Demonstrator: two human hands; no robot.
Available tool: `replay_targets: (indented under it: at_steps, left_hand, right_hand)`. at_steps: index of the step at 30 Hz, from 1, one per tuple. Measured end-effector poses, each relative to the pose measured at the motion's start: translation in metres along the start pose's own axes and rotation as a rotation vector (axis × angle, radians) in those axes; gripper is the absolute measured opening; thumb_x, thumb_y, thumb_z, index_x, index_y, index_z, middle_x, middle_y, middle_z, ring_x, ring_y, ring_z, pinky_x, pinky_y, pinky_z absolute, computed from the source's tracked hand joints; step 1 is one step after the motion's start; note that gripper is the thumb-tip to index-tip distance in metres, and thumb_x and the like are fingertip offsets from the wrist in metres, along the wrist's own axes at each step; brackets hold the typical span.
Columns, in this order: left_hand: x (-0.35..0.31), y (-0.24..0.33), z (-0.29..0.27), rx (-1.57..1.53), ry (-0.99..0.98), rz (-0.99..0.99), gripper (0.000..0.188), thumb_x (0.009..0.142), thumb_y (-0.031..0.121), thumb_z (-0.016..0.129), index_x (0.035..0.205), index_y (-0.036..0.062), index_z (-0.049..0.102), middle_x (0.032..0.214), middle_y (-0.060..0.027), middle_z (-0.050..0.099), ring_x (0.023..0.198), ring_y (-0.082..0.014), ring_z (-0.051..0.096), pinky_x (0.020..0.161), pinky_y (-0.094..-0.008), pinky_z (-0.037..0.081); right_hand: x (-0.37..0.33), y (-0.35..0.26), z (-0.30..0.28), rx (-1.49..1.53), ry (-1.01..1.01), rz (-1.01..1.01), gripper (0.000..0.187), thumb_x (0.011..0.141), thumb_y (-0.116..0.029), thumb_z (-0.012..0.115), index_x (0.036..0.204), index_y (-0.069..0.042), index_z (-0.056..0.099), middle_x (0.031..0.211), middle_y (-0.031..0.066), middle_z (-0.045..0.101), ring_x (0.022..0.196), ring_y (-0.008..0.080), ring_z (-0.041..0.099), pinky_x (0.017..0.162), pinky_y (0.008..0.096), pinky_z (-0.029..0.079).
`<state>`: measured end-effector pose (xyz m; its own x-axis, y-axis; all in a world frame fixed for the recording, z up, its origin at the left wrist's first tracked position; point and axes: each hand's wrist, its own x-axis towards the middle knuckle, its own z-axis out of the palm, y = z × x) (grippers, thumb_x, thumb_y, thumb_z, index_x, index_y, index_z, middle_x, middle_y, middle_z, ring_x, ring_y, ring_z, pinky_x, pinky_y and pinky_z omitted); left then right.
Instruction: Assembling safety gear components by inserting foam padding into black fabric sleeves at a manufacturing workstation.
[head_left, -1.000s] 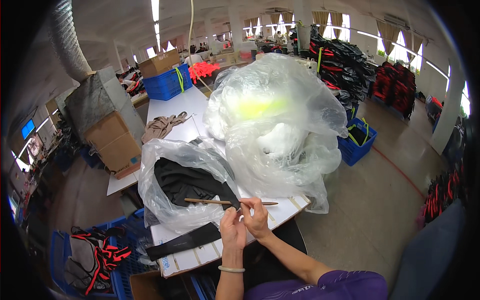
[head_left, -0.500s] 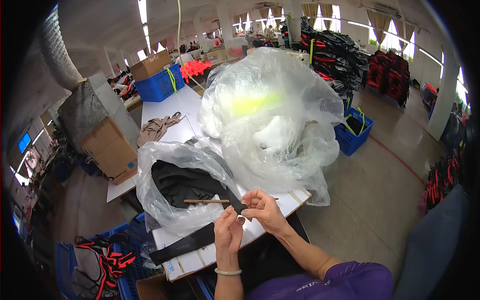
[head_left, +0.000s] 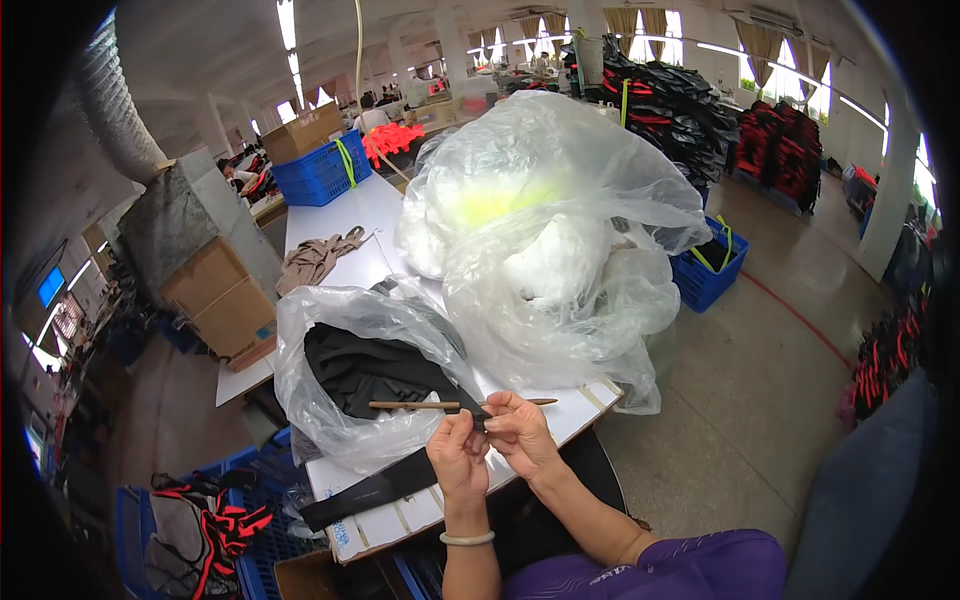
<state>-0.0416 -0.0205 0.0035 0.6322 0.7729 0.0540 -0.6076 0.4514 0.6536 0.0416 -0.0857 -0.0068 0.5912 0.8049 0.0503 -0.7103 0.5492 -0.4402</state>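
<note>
The left hand (head_left: 458, 455) comes up from the bottom edge with a pale bangle (head_left: 467, 539) on its wrist. Its fingers are pinched on a black strap (head_left: 375, 490), right where a thin wooden stick (head_left: 455, 405) crosses. The right hand (head_left: 518, 435) is just beside it, touching it, and it grips the same spot with bent fingers. The stick lies flat above both hands and pokes out to each side. The strap runs down to the left across the white tabletop (head_left: 385, 525).

The fingers cover the place where stick and strap meet, so how they join is hard to see. The right arm ends in a purple sleeve (head_left: 655, 570) cut off by the bottom edge.

At the far left, a blue crate (head_left: 255, 560) on the floor holds red and black gear. On the tabletop, a clear bag (head_left: 345, 375) with black cloth inside sits just behind the hands. A big puffy clear bag (head_left: 545, 235) fills the middle behind it, with something yellow inside, too blurry to tell. Farther back lie a tan cloth (head_left: 315, 260) and a blue basket (head_left: 322, 170). Another blue basket (head_left: 710, 275) stands on the floor to the right.
</note>
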Motion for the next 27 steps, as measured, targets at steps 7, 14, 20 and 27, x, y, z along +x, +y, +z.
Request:
replay_targets:
  at_steps: [7,14,20,27]
  left_hand:
    - [0.001,-0.014,-0.011,-0.072,0.01,-0.096,0.012,0.089,0.01,0.061,0.08,0.0044,0.055,0.061,0.0008,0.046,0.051,-0.0078,0.041,0.046,-0.0197,0.031]
    - [0.007,-0.023,-0.021,0.176,0.093,0.06,0.012,0.088,0.01,0.063,0.08,0.0045,0.055,0.061,0.0002,0.05,0.051,-0.008,0.043,0.048,-0.0206,0.034]
    - [0.002,-0.014,-0.018,0.164,0.063,0.038,0.013,0.087,0.009,0.062,0.078,0.0036,0.054,0.064,-0.001,0.052,0.052,-0.0077,0.044,0.046,-0.0188,0.033]
    - [-0.006,0.003,-0.015,-0.044,-0.103,-0.049,0.012,0.089,0.009,0.059,0.079,0.0033,0.054,0.071,-0.0053,0.058,0.055,-0.0098,0.048,0.05,-0.0208,0.036]
  right_hand:
    - [0.014,-0.004,-0.003,-0.15,0.077,0.025,0.039,0.074,0.008,0.063,0.112,0.006,0.054,0.08,0.0071,0.063,0.058,0.0084,0.057,0.048,0.0178,0.042]
    - [0.003,0.013,-0.003,-0.338,0.173,-0.109,0.044,0.075,0.008,0.063,0.118,0.012,0.052,0.081,0.0073,0.062,0.058,0.0068,0.054,0.046,0.0175,0.039]
    - [-0.002,0.01,0.0,-0.22,0.255,-0.073,0.045,0.079,0.006,0.058,0.123,0.011,0.048,0.071,0.0028,0.057,0.047,0.0045,0.044,0.042,0.0168,0.034]
    - [0.002,-0.006,-0.004,0.073,-0.251,0.29,0.042,0.083,0.002,0.058,0.124,0.007,0.051,0.071,-0.0006,0.057,0.04,0.0012,0.037,0.039,0.0146,0.033]
